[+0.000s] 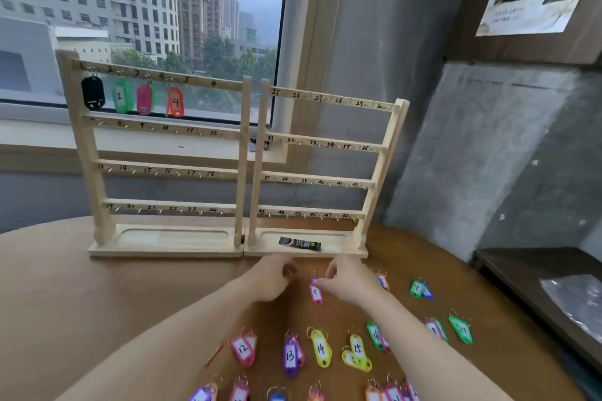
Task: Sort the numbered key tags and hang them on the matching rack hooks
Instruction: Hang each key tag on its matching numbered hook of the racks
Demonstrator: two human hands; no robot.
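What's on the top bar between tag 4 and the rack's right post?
Nothing hangs there: past tag 4, hooks 5 and 6 stand bare up to the right post, in the head view.

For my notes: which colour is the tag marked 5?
Pink, seen in the head view: tag 5.

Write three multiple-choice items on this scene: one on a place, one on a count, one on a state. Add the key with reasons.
1. Where does the black sachet lie?
A. right rack's base tray
B. table
C. windowsill

2. How many tags hang on the left rack?
A. two
B. four
C. six

3. What is the right hand doing?
A. resting flat
B. pinching tag 5
C. touching a hook

Key: 1 A, it sits in the right rack base; 2 B, four hang on its top row; 3 B, fingers close on the tag's top end.
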